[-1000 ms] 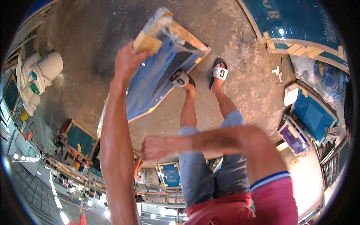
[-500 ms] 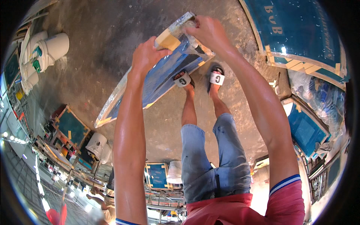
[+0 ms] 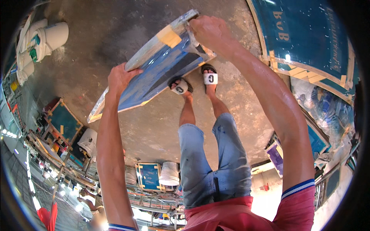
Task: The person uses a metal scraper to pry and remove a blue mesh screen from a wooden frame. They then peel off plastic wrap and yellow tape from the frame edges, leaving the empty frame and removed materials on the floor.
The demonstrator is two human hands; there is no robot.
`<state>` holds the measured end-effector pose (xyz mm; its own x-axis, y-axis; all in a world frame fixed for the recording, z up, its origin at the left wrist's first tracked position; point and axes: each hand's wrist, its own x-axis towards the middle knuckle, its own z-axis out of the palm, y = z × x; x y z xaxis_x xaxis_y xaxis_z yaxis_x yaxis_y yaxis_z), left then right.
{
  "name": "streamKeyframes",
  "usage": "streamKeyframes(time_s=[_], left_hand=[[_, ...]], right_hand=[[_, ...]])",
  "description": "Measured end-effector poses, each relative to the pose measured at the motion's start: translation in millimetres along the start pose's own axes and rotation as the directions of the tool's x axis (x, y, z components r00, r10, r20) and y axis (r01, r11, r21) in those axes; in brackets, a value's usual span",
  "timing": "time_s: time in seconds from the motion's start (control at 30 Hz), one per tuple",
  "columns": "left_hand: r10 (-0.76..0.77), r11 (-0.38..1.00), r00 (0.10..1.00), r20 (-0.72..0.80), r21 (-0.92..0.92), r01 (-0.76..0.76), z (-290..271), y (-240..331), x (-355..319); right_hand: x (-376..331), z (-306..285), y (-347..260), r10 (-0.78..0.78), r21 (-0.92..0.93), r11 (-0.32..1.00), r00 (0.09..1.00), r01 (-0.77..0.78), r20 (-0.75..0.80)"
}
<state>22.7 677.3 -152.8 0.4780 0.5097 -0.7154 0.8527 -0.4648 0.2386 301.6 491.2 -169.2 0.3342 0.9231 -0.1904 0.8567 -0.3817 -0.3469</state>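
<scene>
My left hand [image 3: 122,77] is closed on the long upper rail of the blue framed screen [image 3: 154,80], thumb laid over the rim; my right hand [image 3: 210,32] is curled about the corner end of the same rail, its fingertips partly hidden; the screen stands tilted between and below both hands, its face toward my legs.

Handling, in my judgement: the wide spread of grips is sound, since it should resist twisting; force is best put on the rail and not on the stretched face; the clear film wrapped along the rail may be slippery, so a full wrap of the fingers is advisable; the lower edge lies close by my sandals [image 3: 211,78], below the right hand, and the toes should be watched.

Markings: a tan tape patch [image 3: 169,36] sits on the rail between the hands, no writing discernible on it; each sandal strap bears one dark printed character; right of the right hand, a large teal screen [image 3: 304,50] carries pale lettering, partly too faint to read; well left of the left hand, white buckets [image 3: 56,37] show no legible label; far below and right of it, a small blue screen [image 3: 148,177] has marks too small to tell.
</scene>
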Motion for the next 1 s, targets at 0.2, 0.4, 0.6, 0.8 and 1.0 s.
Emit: streamKeyframes(time_s=[0.2,0.4,0.6,0.8,1.0], left_hand=[[0.052,0.974,0.987,-0.155,0.225,-0.016,16.8,5.7,2.8],[0.104,0.987,0.982,-0.157,0.14,-0.082,21.0,8.4,3.1],[0.114,0.987,0.986,-0.119,0.126,-0.099,17.6,8.3,-2.6],[0.061,0.985,0.992,-0.114,0.167,-0.041,18.8,7.7,1.3],[0.054,0.991,0.979,-0.195,0.131,-0.029,21.2,0.5,7.3]], right_hand=[[1.8,-8.2,-3.2,0.275,-0.081,0.958,0.961,-0.275,0.001],[16.9,-11.4,15.9,0.299,-0.088,0.954,0.934,-0.287,0.193],[5.6,6.4,27.6,0.004,0.023,1.0,0.995,-0.006,0.099],[-0.6,1.9,5.4,0.028,0.109,0.993,0.987,-0.046,0.158],[-2.4,5.1,-46.1,0.063,0.391,0.913,0.986,-0.119,0.154]])
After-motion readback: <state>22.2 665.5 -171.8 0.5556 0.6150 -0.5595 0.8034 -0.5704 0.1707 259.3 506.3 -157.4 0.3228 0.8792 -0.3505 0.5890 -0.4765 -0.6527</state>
